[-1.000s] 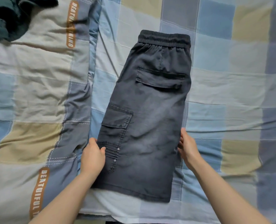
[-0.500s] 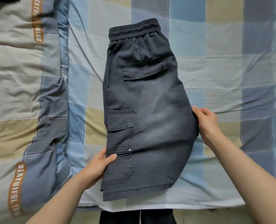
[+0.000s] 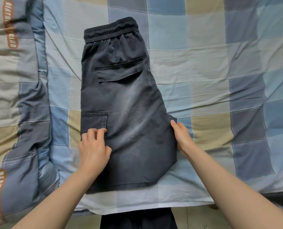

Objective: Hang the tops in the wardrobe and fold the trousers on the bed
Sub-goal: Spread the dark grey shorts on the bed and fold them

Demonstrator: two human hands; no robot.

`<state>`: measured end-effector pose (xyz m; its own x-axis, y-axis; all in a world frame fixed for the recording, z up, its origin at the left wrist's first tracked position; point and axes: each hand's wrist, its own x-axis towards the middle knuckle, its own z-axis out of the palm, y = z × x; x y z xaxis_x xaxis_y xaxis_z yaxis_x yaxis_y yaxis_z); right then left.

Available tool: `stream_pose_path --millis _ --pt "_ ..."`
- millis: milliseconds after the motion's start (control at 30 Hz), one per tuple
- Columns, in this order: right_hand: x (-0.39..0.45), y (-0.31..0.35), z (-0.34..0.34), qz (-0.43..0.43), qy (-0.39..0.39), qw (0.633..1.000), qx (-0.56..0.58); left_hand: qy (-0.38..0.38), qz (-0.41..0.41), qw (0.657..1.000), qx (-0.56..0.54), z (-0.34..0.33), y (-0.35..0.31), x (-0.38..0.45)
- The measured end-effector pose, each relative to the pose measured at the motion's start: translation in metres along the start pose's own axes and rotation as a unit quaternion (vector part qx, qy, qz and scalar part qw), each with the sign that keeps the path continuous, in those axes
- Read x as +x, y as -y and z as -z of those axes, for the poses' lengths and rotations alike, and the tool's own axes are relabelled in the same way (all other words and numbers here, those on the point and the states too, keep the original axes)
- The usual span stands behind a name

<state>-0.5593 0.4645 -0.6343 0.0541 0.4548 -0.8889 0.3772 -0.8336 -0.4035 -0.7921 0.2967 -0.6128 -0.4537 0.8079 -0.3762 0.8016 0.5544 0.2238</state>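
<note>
Dark grey cargo shorts lie flat on the bed, folded in half lengthwise, elastic waistband at the far end and hem toward me. A back pocket flap and a side cargo pocket face up. My left hand rests palm down on the shorts' lower left part, fingers spread over the cargo pocket's lower edge. My right hand lies along the shorts' right edge near the crotch point, fingers straight against the fabric. Neither hand grips anything.
The bed sheet is checked in blue, grey and tan. A bunched quilt with orange lettering lies along the left. The bed's near edge runs across the bottom, with my dark trouser legs and floor below it.
The view has shifted, and the shorts now lie straighter. My left hand moved from the left edge onto the fabric, pressing flat. My right hand stays at the right edge.
</note>
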Motion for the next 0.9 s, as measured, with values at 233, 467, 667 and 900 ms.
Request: stream_pose_path --millis 233,467,667,900 --pt "0.008 0.032 0.006 -0.043 0.137 0.989 0.027 0.127 -0.077 0.987 0.063 0.013 -0.054 0.11" --pt "0.026 0.014 0.047 0.158 -0.1 0.982 -0.016 0.241 0.025 0.969 0.039 0.014 -0.053 0.155" --pt "0.008 0.001 0.049 -0.013 0.058 0.991 -0.122 0.194 0.006 0.979 0.066 0.019 -0.054 0.144" --pt "-0.04 -0.059 0.055 -0.025 0.279 0.944 -0.173 0.011 -0.323 0.941 0.099 -0.022 -0.066 0.052"
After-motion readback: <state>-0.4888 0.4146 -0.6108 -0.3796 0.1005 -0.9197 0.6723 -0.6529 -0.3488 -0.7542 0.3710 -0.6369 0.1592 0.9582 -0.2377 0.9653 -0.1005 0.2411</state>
